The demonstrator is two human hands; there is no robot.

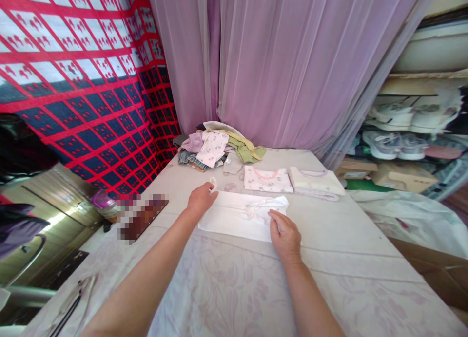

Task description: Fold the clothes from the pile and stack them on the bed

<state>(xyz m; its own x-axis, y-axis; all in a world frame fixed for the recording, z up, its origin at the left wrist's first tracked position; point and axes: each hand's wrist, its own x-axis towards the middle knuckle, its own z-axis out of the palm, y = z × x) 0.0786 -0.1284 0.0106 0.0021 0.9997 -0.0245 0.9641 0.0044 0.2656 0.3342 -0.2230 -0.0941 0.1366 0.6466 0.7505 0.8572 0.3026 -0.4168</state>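
A white garment lies in front of me as a long strip, with a crumpled part on its upper right. At its upper left corner, my left hand pinches a small bunch of white cloth that sticks up above the fingers. My right hand is closed at the garment's right end, thumb and fingers on the fabric. Just beyond it lie a folded white print top with a pink neckline and a folded cream top with a lilac neckline.
A heap of clothes sits at the back of the cloth-covered table. A blurred-out flat object lies left. Purple curtains hang behind; a shelf with shoes stands right.
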